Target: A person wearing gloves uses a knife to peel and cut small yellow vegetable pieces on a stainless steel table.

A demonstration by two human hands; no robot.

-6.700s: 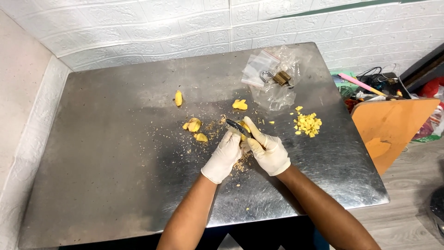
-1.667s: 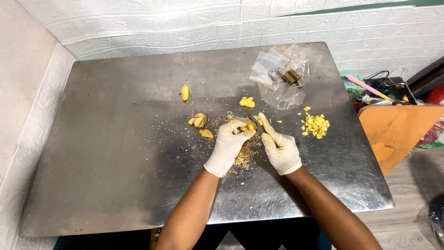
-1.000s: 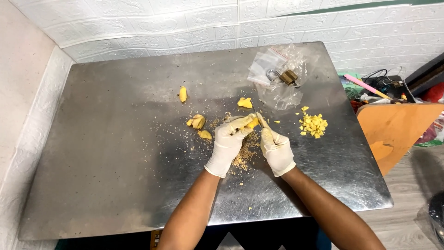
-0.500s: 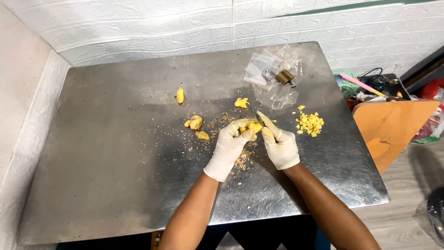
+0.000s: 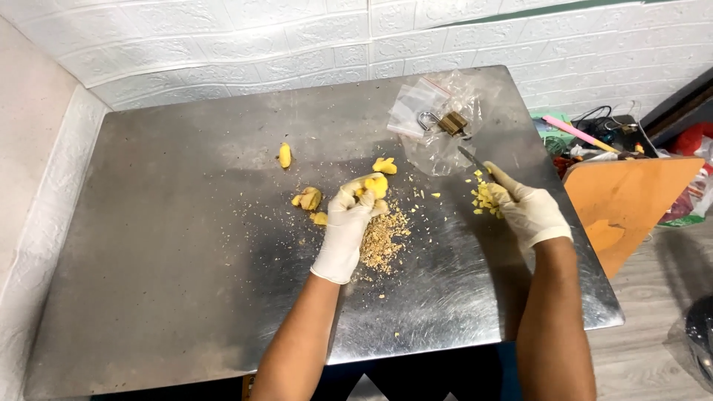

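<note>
Both my hands wear white gloves over a steel table (image 5: pixel 163 252). My left hand (image 5: pixel 349 223) grips a peeled yellow ginger piece (image 5: pixel 376 185) near the table's middle, above a heap of brown peel scraps (image 5: pixel 382 241). Off to the right, my right hand (image 5: pixel 529 212) holds a small knife (image 5: pixel 469 158), blade pointing up-left, right beside a pile of chopped yellow bits (image 5: pixel 483 202). Other yellow pieces lie at the left (image 5: pixel 309 198), further back (image 5: pixel 284 154) and behind my left hand (image 5: pixel 384 165).
A clear plastic bag (image 5: pixel 434 122) with a brass padlock (image 5: pixel 448 122) lies at the table's back right. An orange board (image 5: pixel 631 208) leans beside the right edge, with cluttered items behind it. White brick-pattern wall runs along the back and left.
My right hand with the knife has moved away from my left hand, rightward to the pile of chopped bits. My left hand keeps the ginger piece in place.
</note>
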